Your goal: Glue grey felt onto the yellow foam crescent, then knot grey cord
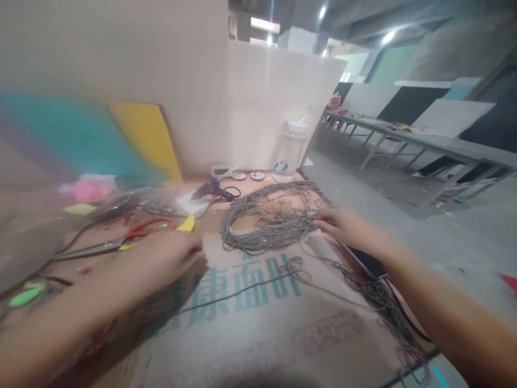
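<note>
A large coil of grey cord (258, 240) lies on the far part of a cardboard sheet (242, 334) printed with green characters. My right hand (337, 226) is at the coil's right edge, its fingers pressed together; what they hold, if anything, is too small to tell. My left hand (181, 253) hovers over the cardboard's left side, blurred, with fingers curled and their contents hidden. A loose strand with a small tangle (297, 267) crosses the cardboard between my hands. More loose cord (383, 302) lies beneath my right forearm.
Orange-handled scissors (151, 226) lie left, near a dark glue gun (214, 189). A clear bottle (290, 151) stands behind the coil by a white partition (262, 102). A dark phone-like object (367, 262) is near my right wrist. Another long table (404, 137) stands beyond.
</note>
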The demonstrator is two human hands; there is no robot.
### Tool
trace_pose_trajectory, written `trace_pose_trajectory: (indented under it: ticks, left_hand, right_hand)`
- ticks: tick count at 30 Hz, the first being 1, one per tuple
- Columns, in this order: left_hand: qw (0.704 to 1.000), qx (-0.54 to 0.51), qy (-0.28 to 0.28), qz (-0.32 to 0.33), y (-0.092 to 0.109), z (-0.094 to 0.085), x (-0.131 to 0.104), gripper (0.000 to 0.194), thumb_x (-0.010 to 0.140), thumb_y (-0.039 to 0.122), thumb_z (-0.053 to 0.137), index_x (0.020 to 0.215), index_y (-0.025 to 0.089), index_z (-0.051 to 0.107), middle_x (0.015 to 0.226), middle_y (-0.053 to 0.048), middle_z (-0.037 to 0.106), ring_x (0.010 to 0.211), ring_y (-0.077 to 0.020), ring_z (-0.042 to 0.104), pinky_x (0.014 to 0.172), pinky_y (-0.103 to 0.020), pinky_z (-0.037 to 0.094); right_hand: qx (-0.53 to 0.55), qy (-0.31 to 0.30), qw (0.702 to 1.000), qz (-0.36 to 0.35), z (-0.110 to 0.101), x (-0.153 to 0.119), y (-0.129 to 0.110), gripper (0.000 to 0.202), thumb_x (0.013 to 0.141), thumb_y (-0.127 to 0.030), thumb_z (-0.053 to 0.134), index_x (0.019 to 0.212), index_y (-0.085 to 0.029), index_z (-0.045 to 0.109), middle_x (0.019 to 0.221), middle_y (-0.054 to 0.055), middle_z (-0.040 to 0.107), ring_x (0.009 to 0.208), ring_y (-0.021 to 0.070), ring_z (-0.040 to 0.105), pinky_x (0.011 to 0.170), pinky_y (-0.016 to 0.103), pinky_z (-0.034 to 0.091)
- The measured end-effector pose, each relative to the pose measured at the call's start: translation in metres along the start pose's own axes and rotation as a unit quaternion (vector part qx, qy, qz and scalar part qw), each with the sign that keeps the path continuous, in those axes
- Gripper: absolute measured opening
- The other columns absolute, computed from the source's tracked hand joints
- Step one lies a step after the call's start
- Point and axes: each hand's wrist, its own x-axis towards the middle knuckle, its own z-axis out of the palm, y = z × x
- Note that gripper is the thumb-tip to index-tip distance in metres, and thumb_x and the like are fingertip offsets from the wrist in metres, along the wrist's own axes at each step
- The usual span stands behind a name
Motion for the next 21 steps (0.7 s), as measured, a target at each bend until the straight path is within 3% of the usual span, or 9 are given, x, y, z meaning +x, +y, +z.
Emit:
trace_pose_trajectory:
  ticks: [2, 4, 7, 9, 11, 13, 16, 19, 21]
  left_hand:
    - [1.000, 0.010, 0.011, 0.004, 0.005, -0.002, 0.000, 0.030, 0.087, 0.036, 0.047, 0.082, 0.024, 0.073, 0.085, -0.007, 0.075, 0.078, -0.0233, 0.068, 0.066, -0.030, 0.043]
    - [0.999, 0.007, 0.038, -0.018, -0.010, -0.009, 0.002, 0.027, 0.084, 0.033, 0.049, 0.086, 0.025, 0.075, 0.090, -0.007, 0.076, 0.081, -0.0232, 0.068, 0.068, -0.029, 0.044]
    - [0.990, 0.029, 0.081, -0.111, -0.064, -0.025, 0.007, 0.031, 0.082, 0.035, 0.052, 0.102, 0.027, 0.075, 0.104, -0.008, 0.075, 0.090, -0.0262, 0.069, 0.073, -0.030, 0.046]
    - [0.979, 0.063, 0.046, -0.191, -0.103, -0.032, 0.010, 0.035, 0.080, 0.036, 0.053, 0.103, 0.021, 0.075, 0.105, -0.014, 0.075, 0.089, -0.0302, 0.069, 0.072, -0.033, 0.047]
    - [0.976, 0.065, 0.026, -0.206, -0.128, -0.031, 0.011, 0.035, 0.080, 0.034, 0.051, 0.099, 0.018, 0.076, 0.100, -0.016, 0.075, 0.087, -0.0313, 0.069, 0.072, -0.034, 0.048]
    - [0.978, 0.056, 0.020, -0.202, -0.134, -0.025, 0.010, 0.037, 0.083, 0.036, 0.048, 0.098, 0.019, 0.076, 0.098, -0.015, 0.075, 0.086, -0.0300, 0.069, 0.072, -0.033, 0.048]
    - [0.985, 0.033, 0.010, -0.168, -0.121, -0.021, 0.002, 0.036, 0.084, 0.041, 0.048, 0.101, 0.021, 0.073, 0.098, -0.011, 0.075, 0.083, -0.0268, 0.068, 0.070, -0.030, 0.047]
    - [0.994, -0.007, -0.009, -0.105, -0.110, -0.025, -0.009, 0.034, 0.084, 0.041, 0.049, 0.099, 0.020, 0.071, 0.096, -0.007, 0.074, 0.083, -0.0229, 0.066, 0.074, -0.027, 0.047]
    - [0.993, -0.025, -0.019, -0.110, -0.114, -0.028, -0.015, 0.036, 0.086, 0.042, 0.045, 0.089, 0.017, 0.071, 0.088, -0.005, 0.072, 0.079, -0.0208, 0.065, 0.075, -0.026, 0.048]
  right_hand:
    - [0.000, 0.007, 1.000, -0.013, 0.002, 0.001, -0.003, 0.032, 0.094, -0.044, 0.046, 0.086, -0.020, 0.066, 0.081, 0.006, 0.070, 0.073, 0.0206, 0.063, 0.065, 0.029, 0.041]
    - [0.006, 0.007, 0.999, -0.032, 0.006, 0.001, -0.008, 0.033, 0.094, -0.046, 0.046, 0.086, -0.021, 0.066, 0.079, 0.007, 0.070, 0.072, 0.0210, 0.063, 0.066, 0.030, 0.042]
    - [0.025, -0.009, 0.998, -0.058, 0.014, 0.000, -0.018, 0.037, 0.094, -0.050, 0.045, 0.085, -0.022, 0.067, 0.078, 0.006, 0.071, 0.071, 0.0212, 0.064, 0.066, 0.031, 0.044]
    - [0.035, -0.022, 0.997, -0.061, 0.017, -0.001, -0.025, 0.039, 0.094, -0.052, 0.044, 0.084, -0.023, 0.067, 0.078, 0.006, 0.071, 0.070, 0.0219, 0.064, 0.066, 0.032, 0.045]
    - [0.045, -0.014, 0.997, -0.065, 0.018, 0.000, -0.030, 0.040, 0.093, -0.053, 0.043, 0.083, -0.023, 0.068, 0.078, 0.007, 0.071, 0.069, 0.0231, 0.065, 0.065, 0.035, 0.046]
    - [0.056, 0.008, 0.996, -0.074, 0.018, 0.003, -0.035, 0.040, 0.091, -0.054, 0.045, 0.081, -0.023, 0.068, 0.077, 0.007, 0.071, 0.068, 0.0242, 0.065, 0.065, 0.036, 0.047]
    - [0.069, 0.019, 0.994, -0.087, 0.017, 0.008, -0.039, 0.039, 0.090, -0.053, 0.045, 0.080, -0.023, 0.068, 0.078, 0.008, 0.072, 0.069, 0.0249, 0.065, 0.064, 0.037, 0.047]
    - [0.071, 0.010, 0.994, -0.087, 0.017, 0.009, -0.041, 0.039, 0.091, -0.052, 0.045, 0.080, -0.022, 0.067, 0.078, 0.007, 0.071, 0.071, 0.0240, 0.064, 0.066, 0.036, 0.046]
    - [0.068, 0.007, 0.994, -0.084, 0.017, 0.007, -0.042, 0.038, 0.091, -0.051, 0.046, 0.081, -0.021, 0.067, 0.078, 0.007, 0.071, 0.070, 0.0228, 0.064, 0.066, 0.034, 0.045]
